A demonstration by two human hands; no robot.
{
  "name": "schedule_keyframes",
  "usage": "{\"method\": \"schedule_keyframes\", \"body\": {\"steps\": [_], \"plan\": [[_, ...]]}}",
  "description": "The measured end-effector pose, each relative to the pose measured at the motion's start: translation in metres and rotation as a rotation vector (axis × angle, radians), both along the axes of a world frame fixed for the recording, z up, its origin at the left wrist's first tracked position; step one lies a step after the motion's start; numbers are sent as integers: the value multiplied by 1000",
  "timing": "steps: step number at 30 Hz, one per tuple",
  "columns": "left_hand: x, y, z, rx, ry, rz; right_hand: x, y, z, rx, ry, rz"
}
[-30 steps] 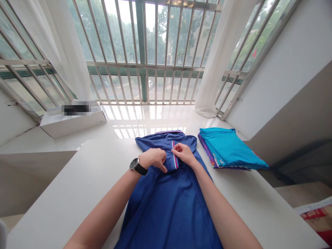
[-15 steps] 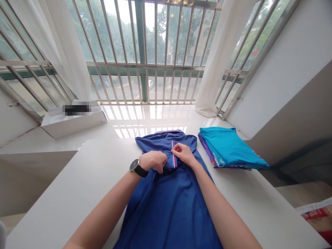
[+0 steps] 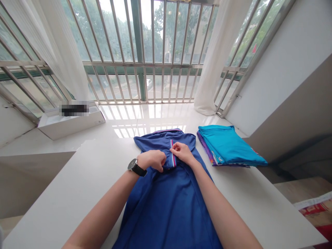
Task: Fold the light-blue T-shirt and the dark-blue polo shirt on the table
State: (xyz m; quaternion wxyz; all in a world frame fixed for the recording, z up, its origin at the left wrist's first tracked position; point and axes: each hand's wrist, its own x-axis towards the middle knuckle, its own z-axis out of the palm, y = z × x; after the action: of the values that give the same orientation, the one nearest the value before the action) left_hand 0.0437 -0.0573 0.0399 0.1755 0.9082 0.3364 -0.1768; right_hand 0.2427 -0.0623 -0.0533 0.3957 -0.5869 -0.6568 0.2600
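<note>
A dark blue garment, which looks like a shirt with a striped collar edge, lies lengthwise before me on the white table. One sleeve is folded across its upper part, ending in a cuff striped red, white and blue. My right hand pinches the cuff's upper part between thumb and fingers. Just left of the cuff, my left hand is closed on the sleeve's lower edge, its fingertips partly hidden. A black watch is on my left wrist.
Folded turquoise and purple clothes are stacked right of the garment. A white box with a blurred dark item stands on the sill at the left. Behind are a barred window and white curtains. A red and brown bag sits low right.
The whole view has shifted slightly. Both hands keep the same hold on the sleeve and cuff, and the garment lies as before.
</note>
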Motion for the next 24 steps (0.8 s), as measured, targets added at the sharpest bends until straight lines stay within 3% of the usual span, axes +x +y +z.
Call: {"method": "schedule_keyframes", "body": {"steps": [15, 24], "plan": [[4, -5, 9, 15, -62, 28, -1, 1, 0, -1, -5, -2], [3, -3, 1, 42, 14, 8, 0, 0, 0, 11, 7, 3]]}}
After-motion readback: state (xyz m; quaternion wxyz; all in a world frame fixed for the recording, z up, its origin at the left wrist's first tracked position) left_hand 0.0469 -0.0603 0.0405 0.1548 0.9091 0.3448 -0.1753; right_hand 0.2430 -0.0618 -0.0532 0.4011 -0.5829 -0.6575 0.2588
